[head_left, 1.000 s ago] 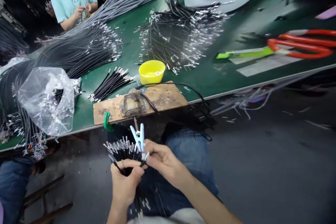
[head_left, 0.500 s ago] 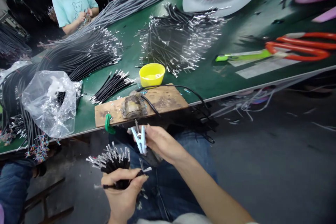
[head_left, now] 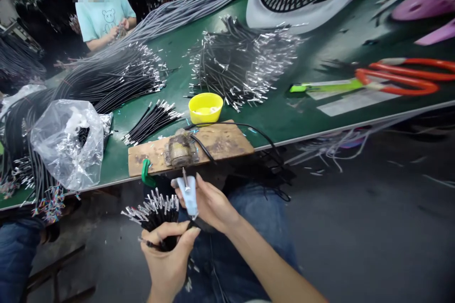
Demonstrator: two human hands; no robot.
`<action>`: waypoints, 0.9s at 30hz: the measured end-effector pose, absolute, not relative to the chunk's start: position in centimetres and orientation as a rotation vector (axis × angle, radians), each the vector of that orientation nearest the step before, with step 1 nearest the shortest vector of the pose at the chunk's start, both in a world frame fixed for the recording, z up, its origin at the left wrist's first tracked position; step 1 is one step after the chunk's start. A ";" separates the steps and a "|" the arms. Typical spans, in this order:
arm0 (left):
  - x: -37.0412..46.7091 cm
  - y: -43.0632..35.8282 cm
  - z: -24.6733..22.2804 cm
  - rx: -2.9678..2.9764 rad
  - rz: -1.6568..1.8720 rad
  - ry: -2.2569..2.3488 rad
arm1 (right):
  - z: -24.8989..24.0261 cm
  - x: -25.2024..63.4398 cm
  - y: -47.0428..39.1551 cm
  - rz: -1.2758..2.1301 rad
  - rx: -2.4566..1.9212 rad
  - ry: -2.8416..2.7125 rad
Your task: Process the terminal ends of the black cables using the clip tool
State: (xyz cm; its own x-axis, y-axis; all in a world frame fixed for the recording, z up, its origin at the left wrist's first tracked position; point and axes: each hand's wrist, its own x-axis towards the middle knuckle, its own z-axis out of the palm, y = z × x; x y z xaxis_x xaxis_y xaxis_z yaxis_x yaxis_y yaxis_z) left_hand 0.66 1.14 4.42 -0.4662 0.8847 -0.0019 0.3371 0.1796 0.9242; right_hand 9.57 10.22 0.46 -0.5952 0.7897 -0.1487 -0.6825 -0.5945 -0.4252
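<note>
Green table [head_left: 302, 120] served as the bench. Black cables [head_left: 227, 64] lay on it at 1 o'clock from the hands, silver ends mostly outward, perhaps for easy picking. Wooden board [head_left: 227, 139] sat at the near edge, at 12 o'clock, probably as a base for the motor [head_left: 180, 152]; its shaft [head_left: 184, 176] pointed back at 6 o'clock, overhanging the edge, likely to give the hands working room. Yellow cup [head_left: 205, 116] stood just beyond the board, within easy reach. Green clamp [head_left: 146, 173] hooked over the board's near-left edge, apparently to stop it sliding.

Left hand [head_left: 167, 260] was closed around 1 cable bundle [head_left: 156, 213], silver ends fanned toward 11 o'clock, presumably so that single ends could be reached. Its thumb and forefinger pinched 1 dark cable, the tip turned to 1 o'clock. Right hand [head_left: 216, 206] had its fingers around the pale-blue clip [head_left: 190, 197], perhaps to steady it by the shaft.

Hands were apart but near. Bundle lay at 12 o'clock from the left palm, 9 o'clock from the right hand. Clip sat between them, 1 o'clock from the left; could not tell whether it touched the cable tip.
</note>
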 end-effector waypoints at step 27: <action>-0.1 0.0 1.0 1.011 1.106 1.782 | 0.5 11.9 5.9 1.189 -0.814 -1.512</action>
